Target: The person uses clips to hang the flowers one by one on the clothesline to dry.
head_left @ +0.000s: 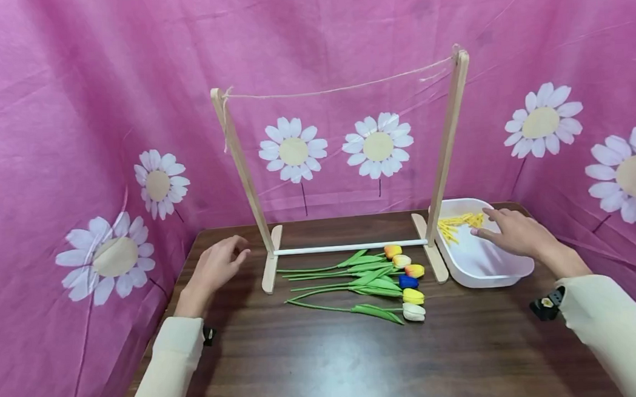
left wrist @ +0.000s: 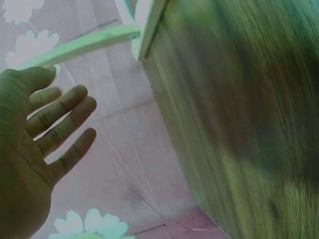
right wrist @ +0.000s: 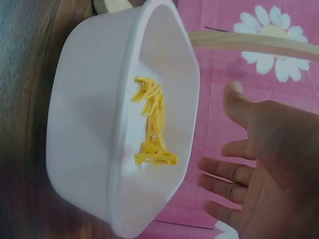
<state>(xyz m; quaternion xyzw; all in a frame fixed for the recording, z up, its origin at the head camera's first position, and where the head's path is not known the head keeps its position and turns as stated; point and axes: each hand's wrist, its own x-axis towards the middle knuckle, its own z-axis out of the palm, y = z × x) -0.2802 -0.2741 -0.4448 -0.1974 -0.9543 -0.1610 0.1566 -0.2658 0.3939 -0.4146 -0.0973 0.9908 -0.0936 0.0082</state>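
My right hand (head_left: 517, 233) hovers over a white plastic basin (head_left: 492, 282), fingers relaxed and spread, holding nothing. Several yellow clothespins (right wrist: 153, 127) lie in a loose pile inside the basin, apart from the fingers. On the left, my left hand (head_left: 216, 266) hangs above the table beside the wooden stand's left foot; in the left wrist view its fingers (left wrist: 70, 107) are loosely bent around nothing. Between the hands, several artificial tulips (head_left: 378, 283) lie side by side, green stems to the left, with orange-yellow, white, blue and yellow heads to the right.
A wooden stand (head_left: 448, 136) has two upright posts, a white crossbar (head_left: 348, 247) low down and a thin string (head_left: 339, 90) tied between the post tops. The stand's right foot is close to the basin. Pink cloth (head_left: 340, 27) with printed daisies surrounds the dark wooden table (head_left: 306, 369).
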